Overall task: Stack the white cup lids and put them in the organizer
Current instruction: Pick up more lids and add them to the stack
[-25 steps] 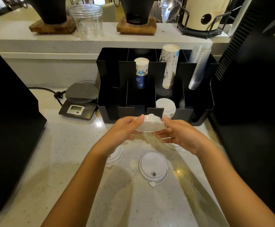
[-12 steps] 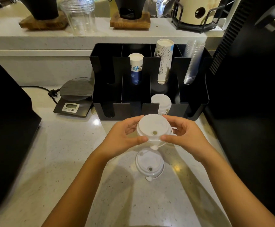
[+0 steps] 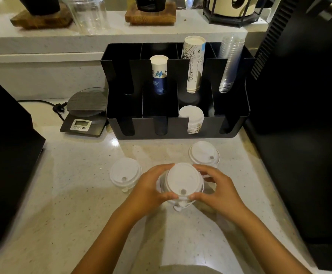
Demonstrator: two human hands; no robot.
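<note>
1. Centrally, just above the speckled bench (image 3: 68, 194), both hands close around a short stack of white lids (image 3: 183, 180); its top lid faces up with a small sip hole near the person's side.
2. The left hand (image 3: 151, 188) wraps the stack's left edge, thumb on the near rim and fingers curled over the far rim.
3. The right hand (image 3: 218, 188) mirrors it on the right edge, thumb near the sip hole and fingers on the far side.
4. Whether the stack rests on the bench or is held slightly above it cannot be told, since the hands hide its base.
5. A loose lid (image 3: 125, 174) lies flat on the bench just left of the left hand.
6. Another loose lid (image 3: 204, 154) lies flat beyond the right hand, between it and the organizer.
7. The black organizer (image 3: 238, 123) stands at the back of the bench, well apart from the hands.
8. Its third front compartment from the left holds a stack of stored lids (image 3: 191, 118), showing through the front slot.
9. The rear compartments hold a blue-printed paper cup stack (image 3: 159, 74), a taller white paper cup stack (image 3: 193, 64) and a tilted stack of clear cups (image 3: 229, 64).
10. A digital scale (image 3: 84, 113) sits just left of the organizer.
</note>
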